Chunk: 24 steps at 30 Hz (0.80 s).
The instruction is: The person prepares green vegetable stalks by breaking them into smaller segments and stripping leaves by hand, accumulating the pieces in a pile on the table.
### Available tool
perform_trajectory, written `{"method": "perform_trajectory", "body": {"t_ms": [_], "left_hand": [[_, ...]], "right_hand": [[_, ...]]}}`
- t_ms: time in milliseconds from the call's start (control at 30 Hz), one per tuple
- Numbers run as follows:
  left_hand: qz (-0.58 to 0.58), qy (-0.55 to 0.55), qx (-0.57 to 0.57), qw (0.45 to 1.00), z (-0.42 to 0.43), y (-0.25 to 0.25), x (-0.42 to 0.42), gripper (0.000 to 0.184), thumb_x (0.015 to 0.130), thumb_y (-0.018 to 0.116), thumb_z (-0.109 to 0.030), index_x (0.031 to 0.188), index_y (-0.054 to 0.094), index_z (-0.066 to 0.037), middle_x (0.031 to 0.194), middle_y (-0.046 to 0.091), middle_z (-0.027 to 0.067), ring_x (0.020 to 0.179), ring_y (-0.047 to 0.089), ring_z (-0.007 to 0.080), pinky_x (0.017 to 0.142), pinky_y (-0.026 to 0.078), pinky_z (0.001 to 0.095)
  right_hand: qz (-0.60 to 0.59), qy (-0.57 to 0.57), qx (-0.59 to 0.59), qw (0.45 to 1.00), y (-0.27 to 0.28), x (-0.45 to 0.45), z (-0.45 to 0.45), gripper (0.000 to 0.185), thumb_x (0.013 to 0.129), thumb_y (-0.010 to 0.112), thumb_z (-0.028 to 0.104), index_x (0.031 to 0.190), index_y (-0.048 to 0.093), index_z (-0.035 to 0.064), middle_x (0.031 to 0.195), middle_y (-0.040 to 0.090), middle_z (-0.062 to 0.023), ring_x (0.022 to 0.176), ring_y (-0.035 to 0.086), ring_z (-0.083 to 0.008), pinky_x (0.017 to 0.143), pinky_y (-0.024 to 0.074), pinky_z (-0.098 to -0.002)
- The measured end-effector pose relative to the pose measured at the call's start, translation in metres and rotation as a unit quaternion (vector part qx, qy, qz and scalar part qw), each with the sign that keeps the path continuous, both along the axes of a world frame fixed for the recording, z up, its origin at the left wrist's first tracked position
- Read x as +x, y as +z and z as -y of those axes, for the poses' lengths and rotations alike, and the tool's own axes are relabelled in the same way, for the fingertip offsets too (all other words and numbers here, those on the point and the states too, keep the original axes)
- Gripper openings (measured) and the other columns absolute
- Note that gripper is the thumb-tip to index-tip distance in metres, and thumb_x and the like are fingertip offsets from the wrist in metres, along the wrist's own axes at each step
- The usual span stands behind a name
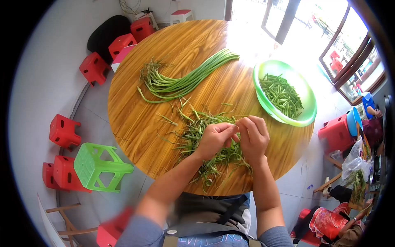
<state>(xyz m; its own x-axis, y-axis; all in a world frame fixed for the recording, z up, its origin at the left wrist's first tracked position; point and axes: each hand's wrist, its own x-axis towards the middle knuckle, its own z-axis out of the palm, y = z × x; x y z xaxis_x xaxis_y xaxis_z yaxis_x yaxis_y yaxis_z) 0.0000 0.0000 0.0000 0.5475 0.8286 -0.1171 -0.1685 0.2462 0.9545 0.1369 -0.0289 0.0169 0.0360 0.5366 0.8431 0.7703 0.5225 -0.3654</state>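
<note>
Both my hands are close together over a loose pile of green trimmings (195, 133) near the front of the round wooden table. The fingers of my left hand (216, 140) and my right hand (253, 138) are pinched, their tips nearly meeting. What lies between them is too small to make out. Beyond the pile, a bundle of long green stems (189, 82) lies curved on the wood, its dry, frayed ends at the left. To the right of the stems, a green-rimmed bowl (306, 92) holds short cut green pieces (282, 94).
The round table (135, 131) spans the middle. A green stool (92, 164) and red stools (63, 131) stand at the left. At the lower right, a person in a red patterned garment (329, 222) sits near more greens (358, 185). Glass doors (345, 41) are at the upper right.
</note>
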Motion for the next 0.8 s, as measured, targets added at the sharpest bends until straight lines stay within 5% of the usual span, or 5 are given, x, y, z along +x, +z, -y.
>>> {"method": "perform_trajectory", "body": {"t_ms": [167,333,533,667,800], "left_hand": [[0.017,0.004,0.002,1.000,-0.002,-0.006,0.001,0.022,0.092,0.050,-0.019,0.091,0.062,0.000,0.072,0.060,0.0035,0.060,0.049,0.0073,0.055,0.038,0.0196],[0.137,0.076,-0.041,0.987,-0.003,-0.012,0.003,0.019,0.091,0.051,-0.014,0.091,0.064,-0.001,0.069,0.060,0.0034,0.056,0.047,0.0067,0.052,0.037,0.0190],[0.235,0.019,-0.127,0.963,-0.002,-0.008,0.003,0.019,0.091,0.052,-0.015,0.098,0.061,0.000,0.084,0.061,0.0041,0.071,0.053,0.0098,0.064,0.043,0.0232],[0.294,-0.002,-0.227,0.929,-0.004,-0.005,-0.001,0.020,0.092,0.051,-0.021,0.099,0.058,-0.004,0.086,0.060,0.0036,0.073,0.053,0.0123,0.068,0.045,0.0271],[0.314,0.093,-0.273,0.905,-0.015,0.004,-0.006,0.024,0.091,0.053,-0.026,0.107,0.053,-0.008,0.081,0.057,0.0012,0.067,0.051,0.0103,0.063,0.044,0.0251]], "right_hand": [[0.052,-0.018,0.032,0.998,0.003,-0.002,-0.001,0.014,0.068,0.064,-0.003,0.080,0.061,0.0032,0.081,0.056,-0.0070,0.068,0.054,-0.0233,0.060,0.0461,-0.0304],[-0.101,0.094,-0.075,0.988,-0.001,-0.006,0.001,0.011,0.072,0.064,-0.006,0.082,0.061,0.0000,0.081,0.055,-0.0076,0.067,0.056,-0.0182,0.057,0.0463,-0.0274],[-0.384,0.281,-0.221,0.851,0.003,0.001,0.005,0.009,0.077,0.062,-0.010,0.084,0.058,-0.0056,0.086,0.054,-0.0066,0.069,0.059,-0.0135,0.061,0.0497,-0.0247],[-0.380,0.295,-0.212,0.851,0.009,0.004,0.006,0.009,0.076,0.063,-0.009,0.082,0.059,-0.0046,0.084,0.054,-0.0063,0.074,0.058,-0.0143,0.065,0.0474,-0.0239],[-0.284,0.356,-0.283,0.844,0.011,0.007,0.010,0.010,0.072,0.069,-0.003,0.075,0.060,-0.0013,0.077,0.057,-0.0044,0.072,0.054,-0.0132,0.064,0.0431,-0.0252]]}}
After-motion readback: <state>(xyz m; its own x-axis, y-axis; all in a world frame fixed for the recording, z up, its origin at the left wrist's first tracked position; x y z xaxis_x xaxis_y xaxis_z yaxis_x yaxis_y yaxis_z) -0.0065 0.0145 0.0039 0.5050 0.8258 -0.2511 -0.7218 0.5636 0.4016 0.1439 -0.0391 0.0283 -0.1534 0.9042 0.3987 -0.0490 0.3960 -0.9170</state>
